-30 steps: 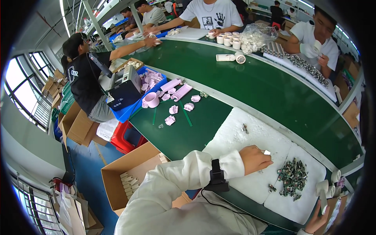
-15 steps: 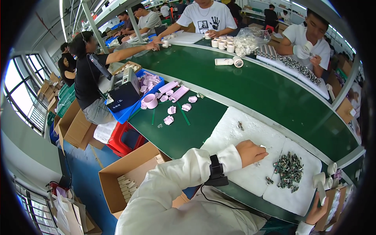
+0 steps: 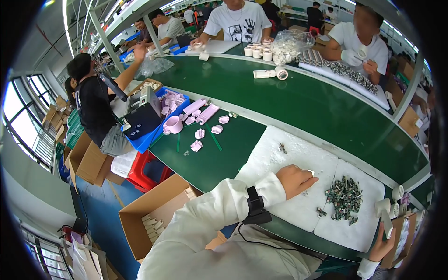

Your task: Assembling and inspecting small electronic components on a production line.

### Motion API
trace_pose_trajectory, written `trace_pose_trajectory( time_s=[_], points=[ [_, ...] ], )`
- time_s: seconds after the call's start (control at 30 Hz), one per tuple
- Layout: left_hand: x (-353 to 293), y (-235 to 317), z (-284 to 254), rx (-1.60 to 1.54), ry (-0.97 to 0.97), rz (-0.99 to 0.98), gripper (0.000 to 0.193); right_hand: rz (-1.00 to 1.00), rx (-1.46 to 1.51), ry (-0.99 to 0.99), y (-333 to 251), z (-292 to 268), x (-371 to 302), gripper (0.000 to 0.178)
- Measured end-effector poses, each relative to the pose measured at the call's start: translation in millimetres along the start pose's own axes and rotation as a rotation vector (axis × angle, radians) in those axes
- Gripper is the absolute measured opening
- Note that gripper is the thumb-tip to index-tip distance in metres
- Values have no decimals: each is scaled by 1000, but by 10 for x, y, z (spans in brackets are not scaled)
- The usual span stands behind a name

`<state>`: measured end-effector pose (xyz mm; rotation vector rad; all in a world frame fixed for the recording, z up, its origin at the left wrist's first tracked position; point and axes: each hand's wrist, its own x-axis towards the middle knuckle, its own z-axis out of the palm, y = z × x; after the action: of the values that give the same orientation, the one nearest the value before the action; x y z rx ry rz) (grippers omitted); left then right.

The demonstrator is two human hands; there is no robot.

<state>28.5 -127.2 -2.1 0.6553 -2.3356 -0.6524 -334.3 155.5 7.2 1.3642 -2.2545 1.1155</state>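
My left hand (image 3: 295,182) is over the white foam sheet (image 3: 266,154), its fingers pinched on a small white piece (image 3: 311,173) whose kind I cannot make out. To its right lies a heap of small green circuit boards (image 3: 344,198), with a few loose ones (image 3: 321,212) beside it. My right hand (image 3: 381,248), at the lower right past the foam's edge, is closed on a white plastic part with a round head and a flat handle (image 3: 386,223). The part stands roughly upright, head at the top.
Pink plastic shells (image 3: 199,134) and a blue bin (image 3: 145,143) are at the left on the green table. An open carton (image 3: 133,221) stands below. Across the green conveyor (image 3: 233,74), with a white part (image 3: 265,73) on it, co-workers sit. More white round parts (image 3: 397,192) stand at the right.
The view has shifted slightly. Both my hands keep nearly the same pose and hold. The co-worker at the left has drawn back from the conveyor and raised an arm.
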Motion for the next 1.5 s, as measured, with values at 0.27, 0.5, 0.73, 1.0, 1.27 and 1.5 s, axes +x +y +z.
trace_pose_trajectory(
  time_s=[0.27,0.5,0.73,1.0,1.27,1.5],
  points=[
    [-21,63,-79,-16,44,5,35,-162,-48,-80,-70,127,-6,16],
    [-25,83,-114,-35,27,3,33,-271,-87,-121,-190,213,-56,23],
    [-37,28,-78,-7,-1,-28,25,-318,-94,-202,-144,257,-129,33],
    [-30,37,-93,-57,-29,-55,20,-216,-59,-179,-162,328,-170,32],
    [-20,59,-98,-27,-14,-53,28,-191,-46,-189,-143,338,-171,34],
    [-26,46,-98,-27,-20,-35,29,-191,-45,-175,-155,345,-178,36]
  ],
)
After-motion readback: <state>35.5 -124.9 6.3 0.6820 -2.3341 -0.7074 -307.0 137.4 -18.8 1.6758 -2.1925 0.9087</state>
